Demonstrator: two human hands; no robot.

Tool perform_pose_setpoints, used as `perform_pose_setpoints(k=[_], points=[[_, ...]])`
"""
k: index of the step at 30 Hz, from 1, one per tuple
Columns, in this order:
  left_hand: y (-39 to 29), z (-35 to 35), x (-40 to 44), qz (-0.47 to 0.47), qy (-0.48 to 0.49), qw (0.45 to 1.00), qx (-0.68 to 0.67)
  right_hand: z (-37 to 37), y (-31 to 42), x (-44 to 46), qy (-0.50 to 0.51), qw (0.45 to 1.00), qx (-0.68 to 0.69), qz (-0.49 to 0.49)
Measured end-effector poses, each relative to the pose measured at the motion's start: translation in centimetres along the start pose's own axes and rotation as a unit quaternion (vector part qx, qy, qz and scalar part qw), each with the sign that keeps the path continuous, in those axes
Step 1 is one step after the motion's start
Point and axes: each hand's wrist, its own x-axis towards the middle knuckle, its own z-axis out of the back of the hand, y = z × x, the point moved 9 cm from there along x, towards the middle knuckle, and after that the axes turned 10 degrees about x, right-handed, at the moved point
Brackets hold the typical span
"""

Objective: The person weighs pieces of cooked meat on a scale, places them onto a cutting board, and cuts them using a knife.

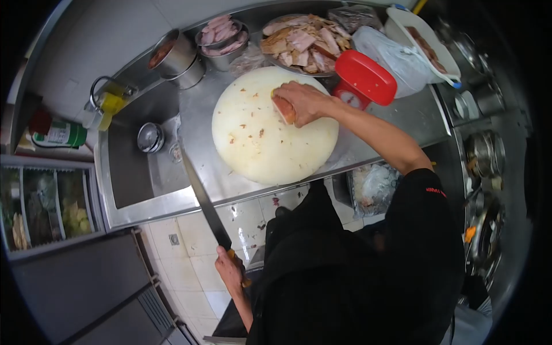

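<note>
My left hand [230, 270] is closed around the handle of a long knife [205, 199], held low beside the counter with its blade slanting up over the sink's edge. My right hand [306, 102] grips a pinkish piece of meat [283, 110] from above, on the upper right part of a round white cutting board [282, 158]. Small brown meat scraps [262, 132] are scattered over the board. Fingers cover part of the piece.
Behind the board are a tray of sliced meat [302, 43], metal containers [190, 72] and a red scale [366, 76]. A white plastic bag [391, 60] sits at right. The sink [135, 172] is left, holding metal bowls [150, 137].
</note>
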Motion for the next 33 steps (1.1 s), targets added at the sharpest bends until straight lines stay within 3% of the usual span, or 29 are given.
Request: perform_pose_setpoints(k=[3,5,7,10,13,19,23,26,30,33], points=[[3.0,1.3,-0.3,0.026,-0.02,0.999,-0.032,6.8,-0.7,-3.4,-0.152,0.987,-0.022,-0.045],[3.0,1.9,-0.9,0.035,-0.016,0.998,-0.056,10.6,-5.1,-5.3,-0.229,0.968,-0.069,-0.071],[2.6,2.3,-1.2,0.055,-0.016,0.996,-0.068,13.2,-8.7,-7.9,-0.262,0.944,-0.06,-0.193],[3.1,2.6,-0.6,0.049,-0.01,0.996,-0.077,14.0,-12.9,-10.8,-0.267,0.909,-0.115,-0.3],[3.1,2.8,0.2,0.032,0.007,0.996,-0.082,13.3,-14.8,-12.3,-0.263,0.895,-0.104,-0.344],[2.1,2.1,0.3,0.007,0.036,0.997,-0.06,12.9,-18.2,-13.1,-0.285,0.89,-0.09,-0.345],[1.7,1.7,-0.2,-0.005,0.044,0.998,-0.038,14.4,-16.6,-13.9,-0.272,0.876,-0.126,-0.378],[1.4,1.4,-1.0,0.007,0.042,0.998,-0.054,16.5,-19.2,-13.9,-0.312,0.891,-0.086,-0.319],[1.0,1.0,-1.8,0.028,0.021,0.997,-0.075,17.3,-14.2,-14.4,-0.305,0.898,-0.094,-0.303],[1.4,0.8,-1.6,0.024,0.029,0.997,-0.068,16.5,-17.5,-13.6,-0.299,0.894,-0.117,-0.314]])
